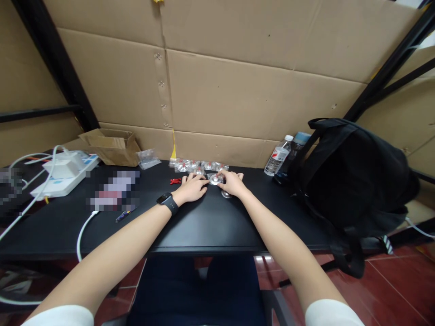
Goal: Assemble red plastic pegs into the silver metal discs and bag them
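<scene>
White sleeves (335, 313) nearest; right fingers (225, 174) pinch clear packet (214, 179); left fingers (201, 182) loosely spread beside its left edge.

Clear packet (214, 180), red-centred, flat; similar packets (209, 166) clustered behind; shiny disc (226, 194) in front, partly hidden.

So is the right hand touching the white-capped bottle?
Apart. The head view shows bare black tabletop between the right hand and the white-capped bottle.
</scene>
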`<state>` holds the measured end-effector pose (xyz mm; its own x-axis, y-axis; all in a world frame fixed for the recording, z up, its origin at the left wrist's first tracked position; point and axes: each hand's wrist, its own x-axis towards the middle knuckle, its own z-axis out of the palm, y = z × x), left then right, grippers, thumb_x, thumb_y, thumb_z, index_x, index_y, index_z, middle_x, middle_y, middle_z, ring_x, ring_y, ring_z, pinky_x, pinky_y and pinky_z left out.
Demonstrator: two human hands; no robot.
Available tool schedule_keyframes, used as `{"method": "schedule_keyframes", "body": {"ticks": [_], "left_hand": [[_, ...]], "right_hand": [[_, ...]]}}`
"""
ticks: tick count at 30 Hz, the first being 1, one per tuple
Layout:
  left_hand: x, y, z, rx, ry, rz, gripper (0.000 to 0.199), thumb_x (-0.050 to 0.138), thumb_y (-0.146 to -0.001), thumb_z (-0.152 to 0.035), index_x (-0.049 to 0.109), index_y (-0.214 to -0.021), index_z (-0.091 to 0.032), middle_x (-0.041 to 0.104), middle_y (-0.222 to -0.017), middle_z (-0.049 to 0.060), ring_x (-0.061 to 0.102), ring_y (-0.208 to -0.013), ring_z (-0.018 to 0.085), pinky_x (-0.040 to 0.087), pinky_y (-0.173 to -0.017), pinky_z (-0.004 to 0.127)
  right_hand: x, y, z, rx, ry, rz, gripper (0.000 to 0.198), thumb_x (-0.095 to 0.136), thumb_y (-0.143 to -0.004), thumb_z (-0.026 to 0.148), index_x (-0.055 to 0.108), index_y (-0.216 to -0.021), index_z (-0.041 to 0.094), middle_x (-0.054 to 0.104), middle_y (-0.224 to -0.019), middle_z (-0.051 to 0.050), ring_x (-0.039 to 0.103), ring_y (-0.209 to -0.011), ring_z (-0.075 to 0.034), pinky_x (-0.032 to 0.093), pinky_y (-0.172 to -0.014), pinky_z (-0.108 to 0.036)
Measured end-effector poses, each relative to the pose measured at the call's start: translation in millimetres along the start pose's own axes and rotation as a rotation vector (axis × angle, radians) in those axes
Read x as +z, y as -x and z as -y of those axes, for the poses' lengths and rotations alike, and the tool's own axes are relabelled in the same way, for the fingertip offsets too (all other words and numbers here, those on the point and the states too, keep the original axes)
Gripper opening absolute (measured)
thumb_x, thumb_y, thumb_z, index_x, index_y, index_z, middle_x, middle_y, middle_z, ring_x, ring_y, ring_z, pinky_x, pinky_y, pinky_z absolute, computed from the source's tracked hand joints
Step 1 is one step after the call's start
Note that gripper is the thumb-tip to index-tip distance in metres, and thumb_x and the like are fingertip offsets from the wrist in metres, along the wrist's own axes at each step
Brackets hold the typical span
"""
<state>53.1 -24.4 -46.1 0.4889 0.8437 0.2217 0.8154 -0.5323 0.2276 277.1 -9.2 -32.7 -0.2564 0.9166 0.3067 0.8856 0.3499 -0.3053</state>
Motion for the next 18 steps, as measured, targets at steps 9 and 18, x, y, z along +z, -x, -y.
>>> {"method": "schedule_keyframes", "body": {"ticks": [9, 18], "left_hand": [[-31, 2, 6, -0.124, -0.066, -0.326, 0.023, 0.056, -0.091, -0.031, 0.076, -0.101, -0.030, 0.067, -0.128, 0.006, 0.045, -0.127, 0.034, 0.032, -0.100, 0.053], [-70, 8, 85, -0.159, -0.057, -0.158, 0.017, 0.065, -0.083, -0.034, 0.079, -0.089, -0.027, 0.076, -0.108, 0.005, 0.059, -0.108, 0.030, 0.038, -0.091, 0.039]], "right_hand": [[8, -19, -8, 0.164, -0.108, 0.008, 0.013, 0.081, -0.078, 0.030, 0.077, -0.090, 0.028, 0.078, -0.096, -0.002, 0.066, -0.103, -0.025, 0.029, -0.088, -0.036], [6, -18, -11, 0.126, -0.068, -0.016, 0.021, 0.076, -0.083, 0.036, 0.077, -0.103, 0.029, 0.077, -0.100, -0.004, 0.065, -0.103, -0.027, 0.030, -0.091, -0.040]]}}
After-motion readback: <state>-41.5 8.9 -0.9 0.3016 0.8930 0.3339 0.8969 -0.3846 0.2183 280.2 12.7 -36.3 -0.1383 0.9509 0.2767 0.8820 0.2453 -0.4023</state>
